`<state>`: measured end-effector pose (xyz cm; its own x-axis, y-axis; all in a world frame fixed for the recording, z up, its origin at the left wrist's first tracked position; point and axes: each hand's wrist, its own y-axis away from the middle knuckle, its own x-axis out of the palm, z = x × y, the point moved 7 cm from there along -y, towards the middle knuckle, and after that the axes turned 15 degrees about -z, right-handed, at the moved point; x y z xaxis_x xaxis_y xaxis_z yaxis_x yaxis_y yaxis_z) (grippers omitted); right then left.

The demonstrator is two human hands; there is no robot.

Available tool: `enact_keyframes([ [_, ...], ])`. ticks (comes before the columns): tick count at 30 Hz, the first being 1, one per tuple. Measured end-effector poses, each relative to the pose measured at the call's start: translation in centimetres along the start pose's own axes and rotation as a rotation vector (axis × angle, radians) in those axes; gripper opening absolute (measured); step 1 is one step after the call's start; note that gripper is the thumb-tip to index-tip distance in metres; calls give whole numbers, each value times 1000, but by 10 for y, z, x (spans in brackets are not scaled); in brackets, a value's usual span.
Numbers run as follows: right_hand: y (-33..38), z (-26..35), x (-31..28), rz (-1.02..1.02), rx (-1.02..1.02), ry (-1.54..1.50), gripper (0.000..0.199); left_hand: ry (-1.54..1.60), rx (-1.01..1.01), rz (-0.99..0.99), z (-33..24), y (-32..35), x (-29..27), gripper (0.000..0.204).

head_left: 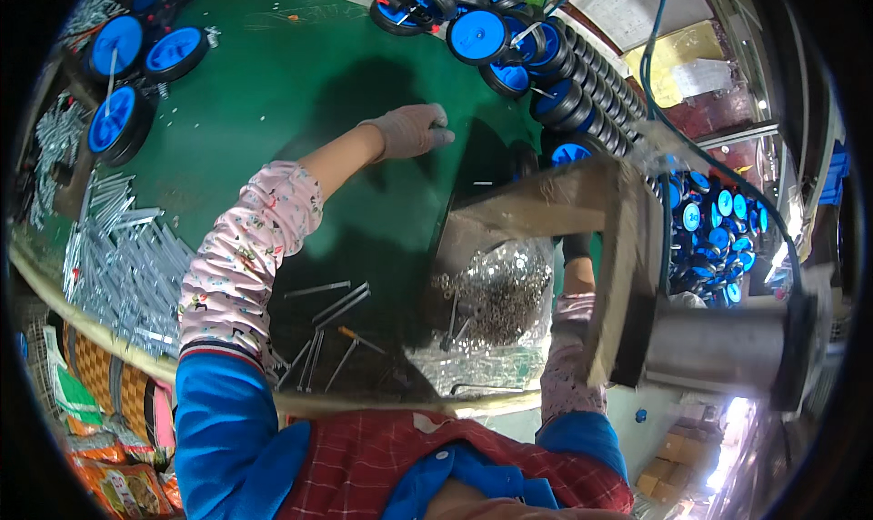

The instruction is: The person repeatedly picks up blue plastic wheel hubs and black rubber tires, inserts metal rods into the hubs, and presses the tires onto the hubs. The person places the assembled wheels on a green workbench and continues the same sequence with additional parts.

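Left hand (411, 129) in a thin matt knit glove, on matt green table cover (273, 84). Shiny metal rods (127, 265) beside the left elbow. Glossy blue plastic wheels (477, 35), matt black tyres, beyond the fingers.

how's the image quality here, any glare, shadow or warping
Head view: strong fisheye warp, the table edge bends and the corners go black; daylight blows out the lower right; the left hand casts a dark shadow on the green table; the metal cylinder up close looks soft; the right hand is hidden behind the wooden block.

rods (118, 265) left, wheels (546, 61) behind washers (496, 293)
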<state>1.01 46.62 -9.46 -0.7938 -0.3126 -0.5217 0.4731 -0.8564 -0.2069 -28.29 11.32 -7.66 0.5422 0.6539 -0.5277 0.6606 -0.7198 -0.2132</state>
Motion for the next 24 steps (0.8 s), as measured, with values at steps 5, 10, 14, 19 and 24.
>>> enact_keyframes([
  [5, -4, -17, 20, -58, 17, -40, 40, -176, 226, -243, -27, -95, 1, 41],
  [10, -2, -61, 13, -127, -24, -7, 41, -790, 477, -65, -36, -180, 73, 37],
  [14, 18, -21, 23, -250, 110, -225, 30, -990, 423, -114, -26, -197, 118, 39],
  [19, 15, -31, 20, -163, 49, -136, 50, -955, 408, -5, -9, -175, 109, 34],
  [24, 16, -26, 30, -241, 52, -203, 50, -843, 638, 120, -12, -27, 47, 28],
])
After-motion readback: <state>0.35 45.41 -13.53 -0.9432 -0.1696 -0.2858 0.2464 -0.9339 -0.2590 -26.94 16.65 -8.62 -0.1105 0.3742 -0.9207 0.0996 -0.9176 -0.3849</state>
